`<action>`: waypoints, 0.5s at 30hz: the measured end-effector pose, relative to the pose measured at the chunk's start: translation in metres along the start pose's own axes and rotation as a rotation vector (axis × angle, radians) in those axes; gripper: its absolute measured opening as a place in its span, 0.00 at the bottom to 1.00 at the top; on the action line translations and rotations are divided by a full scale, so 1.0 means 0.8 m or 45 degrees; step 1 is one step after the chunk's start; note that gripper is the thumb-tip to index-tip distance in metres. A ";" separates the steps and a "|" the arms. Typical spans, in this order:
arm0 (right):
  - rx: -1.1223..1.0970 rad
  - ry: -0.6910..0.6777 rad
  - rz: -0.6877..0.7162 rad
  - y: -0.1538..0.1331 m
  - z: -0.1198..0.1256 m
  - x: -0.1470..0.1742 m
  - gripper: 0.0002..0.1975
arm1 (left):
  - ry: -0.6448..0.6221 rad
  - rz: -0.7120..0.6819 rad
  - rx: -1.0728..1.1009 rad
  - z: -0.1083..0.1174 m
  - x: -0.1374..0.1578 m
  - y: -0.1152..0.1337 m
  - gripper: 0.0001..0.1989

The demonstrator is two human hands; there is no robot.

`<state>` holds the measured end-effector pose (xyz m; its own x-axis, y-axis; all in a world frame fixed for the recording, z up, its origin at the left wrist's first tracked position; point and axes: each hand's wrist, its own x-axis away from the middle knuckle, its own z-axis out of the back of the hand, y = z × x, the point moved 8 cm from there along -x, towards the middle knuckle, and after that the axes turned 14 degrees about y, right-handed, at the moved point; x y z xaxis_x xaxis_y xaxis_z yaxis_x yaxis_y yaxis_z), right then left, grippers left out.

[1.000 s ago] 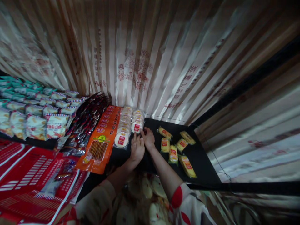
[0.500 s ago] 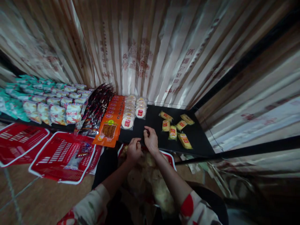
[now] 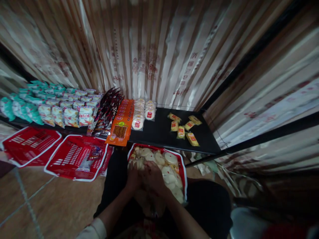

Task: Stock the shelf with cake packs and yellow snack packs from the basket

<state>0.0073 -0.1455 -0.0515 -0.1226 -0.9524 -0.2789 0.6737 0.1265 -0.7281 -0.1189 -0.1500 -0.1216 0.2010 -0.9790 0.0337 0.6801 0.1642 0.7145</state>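
Note:
Both my hands are down in a red basket with a white rim (image 3: 184, 166), which stands between my legs and is full of round white wrapped crackers (image 3: 170, 158). My left hand (image 3: 134, 177) lies at the basket's left side, on pale packs. Close beside it, my right hand (image 3: 154, 177) reaches in with its fingers bent downward. Dim light and blur hide the fingertips, so what they grip, if anything, cannot be made out. On the black shelf ahead, two rows of round white crackers (image 3: 138, 122) stand beside orange snack packs (image 3: 118, 131).
Several yellow packs (image 3: 181, 132) lie scattered on the black shelf (image 3: 159, 131). Dark red packets (image 3: 109, 111) and white and green bags (image 3: 71, 116) line its left part. Red baskets (image 3: 71, 159) sit on the floor at left. A black pole (image 3: 239, 76) slants at right before the curtain.
Both hands have drawn back from above the shelf's front edge down into the basket. My view has shifted, showing more of the basket. The packs on the shelf look the same.

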 end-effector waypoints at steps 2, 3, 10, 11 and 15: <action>0.056 -0.057 0.015 0.002 -0.002 0.011 0.14 | -0.013 -0.030 -0.074 -0.002 0.004 0.002 0.30; 0.076 -0.086 0.031 0.002 -0.004 0.015 0.13 | -0.004 -0.045 -0.106 -0.002 0.004 0.003 0.30; 0.210 -0.161 0.185 0.013 -0.019 0.035 0.12 | 0.114 -0.224 -0.284 0.006 -0.006 0.005 0.29; 0.215 -0.159 0.207 0.014 -0.021 0.037 0.13 | 0.102 -0.245 -0.316 0.007 -0.007 0.006 0.27; 0.208 -0.107 0.242 0.020 -0.024 0.040 0.13 | 0.005 -0.274 -0.449 0.018 -0.012 0.019 0.24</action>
<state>0.0002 -0.1684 -0.0843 0.0739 -0.9365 -0.3429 0.7882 0.2655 -0.5552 -0.1211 -0.1398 -0.1010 0.0301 -0.9952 -0.0930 0.9067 -0.0119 0.4215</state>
